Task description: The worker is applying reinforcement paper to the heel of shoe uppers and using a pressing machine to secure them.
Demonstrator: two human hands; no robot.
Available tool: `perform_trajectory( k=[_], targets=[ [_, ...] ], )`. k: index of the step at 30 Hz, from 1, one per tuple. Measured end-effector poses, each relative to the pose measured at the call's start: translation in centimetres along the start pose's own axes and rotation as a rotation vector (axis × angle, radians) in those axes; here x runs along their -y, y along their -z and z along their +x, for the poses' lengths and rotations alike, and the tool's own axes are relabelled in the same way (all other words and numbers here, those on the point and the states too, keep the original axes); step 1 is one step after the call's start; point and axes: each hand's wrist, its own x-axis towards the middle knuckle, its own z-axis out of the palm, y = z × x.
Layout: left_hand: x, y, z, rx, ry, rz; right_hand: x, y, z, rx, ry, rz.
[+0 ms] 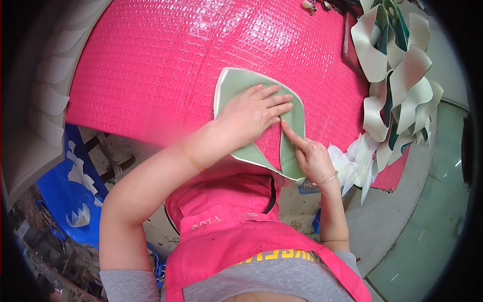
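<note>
Your left hand (246, 117) lies open and flat, fingers stretched together across the upper part of the green panel (233, 91), gripping nothing. Your right hand (316, 160) points its index finger onto the narrow strip beside the panel's wedge-shaped gap, its other fingers curled; the thumb is hidden, so I cannot tell whether it pinches anything. The step looks like pressing and lining up the edges where that gap closes. The next move probably calls for you to hold the panel steady with your left palm while the right fingertip works along the edge. The white-rimmed panel rests at the near side of the pink table cover (151, 75); farther right are thin white sheets (354, 153) and a draped stack of curved pieces (410, 70).
</note>
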Motion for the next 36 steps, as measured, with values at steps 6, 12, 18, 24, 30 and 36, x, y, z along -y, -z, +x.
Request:
perform_trajectory(
  k=[6,12,18,24,30,36],
  targets=[
    [0.0,-0.2,0.1,0.042,-0.023,0.038,-1.5,-1.0,-2.7,0.002,0.127,0.218],
    [0.1,0.2,-0.1,0.019,0.017,-0.033,0.0,0.1,0.0,-0.31,0.289,-0.22],
    [-0.3,1.4,-2.4,-0.096,0.211,0.017,-0.4,0.2,0.1,-0.038,0.308,-0.357],
    [2.7,1.2,0.1,-0.208,0.318,0.159,-0.3,1.1,3.5,-0.035,0.364,-0.3],
    [3.5,3.6,0.8,-0.337,0.353,0.525,-4.6,3.1,1.3,0.061,0.428,-0.259],
    [-12.6,1.2,1.8,0.236,0.207,0.012,-0.3,5.5,8.7,-0.116,0.336,0.149]
  ],
)
